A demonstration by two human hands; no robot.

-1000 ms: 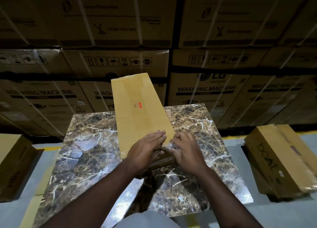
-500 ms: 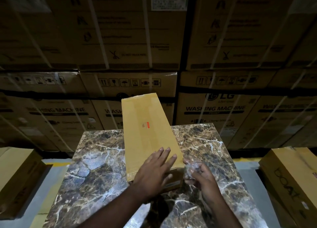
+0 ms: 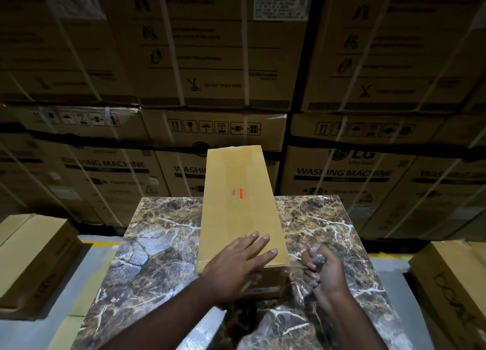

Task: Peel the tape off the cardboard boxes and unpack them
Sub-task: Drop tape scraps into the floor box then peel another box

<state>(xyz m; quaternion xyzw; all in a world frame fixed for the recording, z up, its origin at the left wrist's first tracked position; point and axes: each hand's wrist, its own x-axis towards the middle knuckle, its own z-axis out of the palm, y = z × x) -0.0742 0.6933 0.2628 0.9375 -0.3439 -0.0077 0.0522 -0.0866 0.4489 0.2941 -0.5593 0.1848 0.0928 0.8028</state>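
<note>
a long box (image 3: 240,207) lies lengthwise on the marble table (image 3: 157,257), its far end overhanging the table's back edge, its near end toward the front edge. the left hand (image 3: 236,268) rests flat on the near end of the lid, fingers straight, pinning it. at the box's near right corner, the right hand (image 3: 322,273) is fisted around a wad of clear tape (image 3: 315,252), one strand stretched taut to that corner. judgement: peeling is under way, not finished; the lid is shut and nothing is unpacked. more boxes (image 3: 31,260) lie on the floor either side, apparently unopened.
</note>
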